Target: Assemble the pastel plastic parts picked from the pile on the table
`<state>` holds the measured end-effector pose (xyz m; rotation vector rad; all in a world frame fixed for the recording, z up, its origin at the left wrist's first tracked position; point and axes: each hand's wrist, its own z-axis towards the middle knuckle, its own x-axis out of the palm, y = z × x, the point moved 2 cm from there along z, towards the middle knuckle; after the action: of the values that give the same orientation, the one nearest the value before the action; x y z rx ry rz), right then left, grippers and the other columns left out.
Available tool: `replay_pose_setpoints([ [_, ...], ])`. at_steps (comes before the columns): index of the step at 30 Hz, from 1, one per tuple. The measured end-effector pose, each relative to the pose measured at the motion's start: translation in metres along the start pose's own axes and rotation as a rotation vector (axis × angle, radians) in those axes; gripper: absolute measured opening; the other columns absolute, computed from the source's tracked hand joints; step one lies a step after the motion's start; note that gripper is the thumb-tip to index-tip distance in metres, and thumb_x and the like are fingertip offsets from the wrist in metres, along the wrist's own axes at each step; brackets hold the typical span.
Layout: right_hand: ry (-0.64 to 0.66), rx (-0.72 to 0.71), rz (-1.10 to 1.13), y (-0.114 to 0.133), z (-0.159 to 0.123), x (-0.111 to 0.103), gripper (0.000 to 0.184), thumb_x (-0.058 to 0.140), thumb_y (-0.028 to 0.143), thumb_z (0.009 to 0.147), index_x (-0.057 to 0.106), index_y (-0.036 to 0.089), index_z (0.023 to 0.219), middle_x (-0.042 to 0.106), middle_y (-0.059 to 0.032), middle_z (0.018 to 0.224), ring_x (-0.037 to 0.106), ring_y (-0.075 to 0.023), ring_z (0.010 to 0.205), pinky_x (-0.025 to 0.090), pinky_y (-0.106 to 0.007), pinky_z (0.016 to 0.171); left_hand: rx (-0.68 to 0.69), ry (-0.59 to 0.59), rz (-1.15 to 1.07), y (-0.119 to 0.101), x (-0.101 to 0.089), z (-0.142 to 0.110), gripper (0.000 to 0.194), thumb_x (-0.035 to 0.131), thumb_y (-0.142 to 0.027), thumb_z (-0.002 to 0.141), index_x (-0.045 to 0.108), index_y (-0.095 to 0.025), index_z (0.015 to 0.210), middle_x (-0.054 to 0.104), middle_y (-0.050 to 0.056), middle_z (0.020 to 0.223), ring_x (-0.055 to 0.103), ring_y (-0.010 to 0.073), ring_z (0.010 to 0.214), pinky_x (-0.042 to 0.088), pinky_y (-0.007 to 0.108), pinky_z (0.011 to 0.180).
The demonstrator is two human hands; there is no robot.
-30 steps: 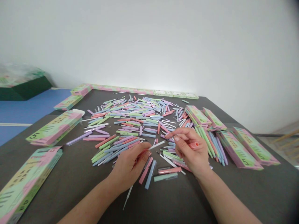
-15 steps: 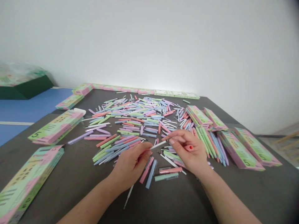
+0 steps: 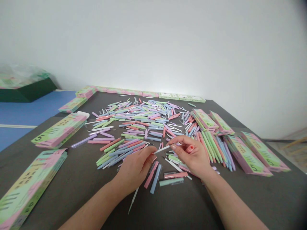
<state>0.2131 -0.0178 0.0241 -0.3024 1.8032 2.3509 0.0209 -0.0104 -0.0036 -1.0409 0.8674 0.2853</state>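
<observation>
Both my hands meet over the near middle of a dark table (image 3: 72, 188). My left hand (image 3: 134, 169) is closed in a pinch on one end of a thin white refill (image 3: 162, 149). My right hand (image 3: 192, 155) pinches the refill's other end with thumb and forefinger and keeps a pink pen barrel (image 3: 190, 148) tucked in its palm. Just beyond lies a wide heap of pastel pen parts (image 3: 141, 121) in pink, green, blue and purple. A few loose parts lie under my hands, among them a pink cap (image 3: 175, 175), a green cap (image 3: 170, 182) and another white refill (image 3: 132, 200).
Flat green-and-pink boxes lie round the heap: two at the left (image 3: 59, 131) (image 3: 26, 188), several at the right (image 3: 254, 150), a row along the far edge (image 3: 148, 94). A row of assembled pens (image 3: 216, 147) lies at the right. A blue surface (image 3: 28, 111) borders the table's left.
My right hand has slid left along the white refill toward my left hand. The left hand has hardly moved.
</observation>
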Motion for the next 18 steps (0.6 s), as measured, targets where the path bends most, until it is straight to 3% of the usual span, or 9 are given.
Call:
replay_pose_setpoints([
  [6,0.025,0.009,0.048,0.001,-0.002,-0.002,0.024,0.062,0.034,0.081,0.060,0.018,0.099,0.060,-0.0030,0.084,0.034,-0.0056,0.047,0.023,-0.021,0.042,-0.036,-0.005,-0.070,0.000,-0.002,0.000,0.024,0.036,-0.029,0.095,0.054,-0.021,0.108,0.064,0.002,0.086,0.058,0.0166,0.075,0.041,0.026,0.065],
  [12,0.061,-0.009,0.318,-0.005,0.003,-0.011,0.027,0.048,0.037,0.087,0.062,0.018,0.100,0.051,-0.0021,0.080,0.040,-0.0109,0.056,0.035,-0.026,0.050,-0.029,-0.040,-0.123,0.000,-0.003,0.000,0.024,0.036,-0.029,0.095,0.055,-0.020,0.105,0.062,0.002,0.083,0.057,0.0157,0.076,0.041,0.025,0.067],
  [15,0.042,0.031,0.271,-0.008,0.005,-0.014,0.029,0.050,0.037,0.088,0.066,0.016,0.100,0.052,-0.0015,0.072,0.044,-0.0122,0.058,0.036,-0.027,0.051,-0.029,-0.046,-0.132,0.001,-0.003,0.000,0.023,0.036,-0.029,0.095,0.055,-0.020,0.105,0.062,0.002,0.082,0.055,0.0153,0.075,0.041,0.025,0.067],
  [18,-0.007,0.003,0.167,-0.006,0.004,-0.014,0.027,0.057,0.034,0.086,0.065,0.020,0.108,0.059,-0.0018,0.078,0.046,-0.0109,0.058,0.038,-0.025,0.051,-0.030,-0.060,-0.137,0.002,-0.003,0.000,0.023,0.037,-0.028,0.095,0.055,-0.020,0.107,0.062,0.002,0.084,0.056,0.0153,0.077,0.041,0.025,0.068],
])
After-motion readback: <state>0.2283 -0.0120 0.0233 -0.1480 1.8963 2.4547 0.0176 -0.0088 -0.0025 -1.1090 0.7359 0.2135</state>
